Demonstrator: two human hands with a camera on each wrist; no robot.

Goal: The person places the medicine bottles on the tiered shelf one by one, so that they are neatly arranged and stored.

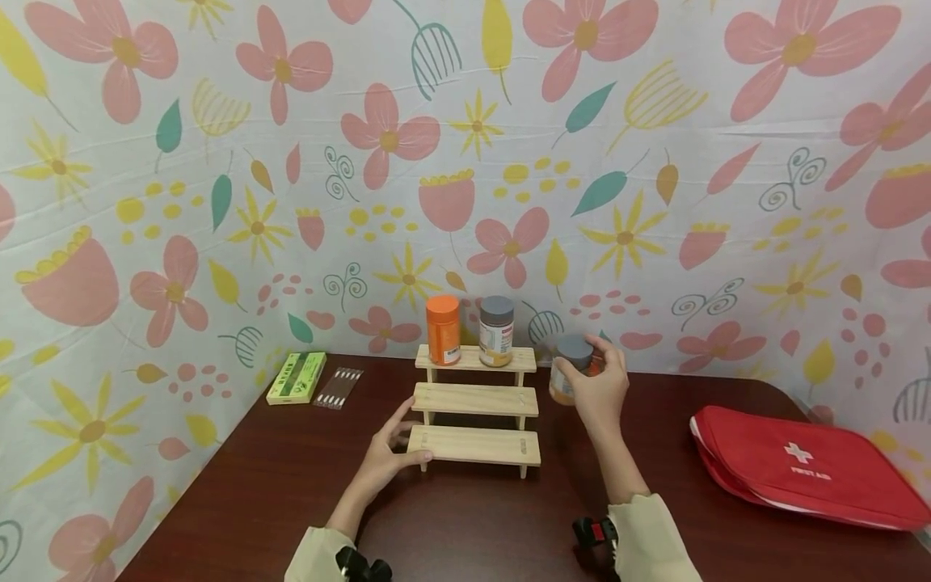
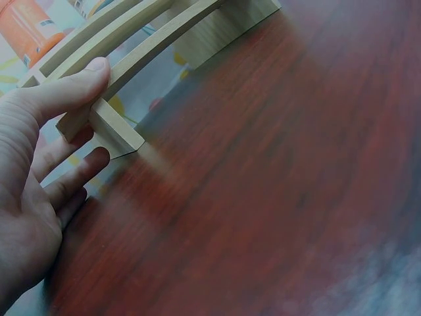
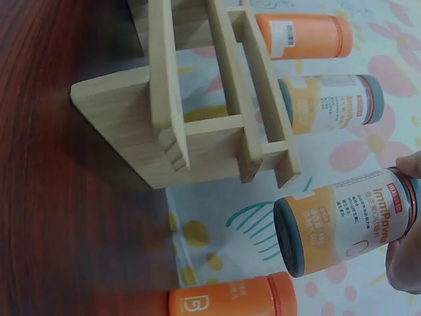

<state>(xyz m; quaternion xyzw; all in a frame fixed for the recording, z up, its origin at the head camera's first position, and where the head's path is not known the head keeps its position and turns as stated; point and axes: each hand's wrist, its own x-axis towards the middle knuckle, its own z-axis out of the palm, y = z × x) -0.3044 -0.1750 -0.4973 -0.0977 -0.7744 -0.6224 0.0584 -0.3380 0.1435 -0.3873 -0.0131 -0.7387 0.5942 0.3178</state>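
A three-tier wooden step rack (image 1: 474,399) stands on the table. My left hand (image 1: 385,453) holds its left end, with the thumb (image 2: 85,80) on the lowest tier and fingers below. An orange bottle (image 1: 444,331) and a grey-lidded supplement jar (image 1: 497,333) stand on the top tier. To the right of the rack, my right hand (image 1: 604,384) grips another grey-lidded supplement jar (image 3: 348,220) by its lid end, above the table. A second orange bottle (image 3: 230,297) is near that jar, mostly hidden behind the hand in the head view.
A red first-aid pouch (image 1: 807,469) lies at the right of the dark wood table (image 1: 465,525). At the back left lie a green-yellow box (image 1: 296,378) and a clear packet of swabs (image 1: 339,388). A flower-patterned cloth (image 1: 465,162) hangs behind the table.
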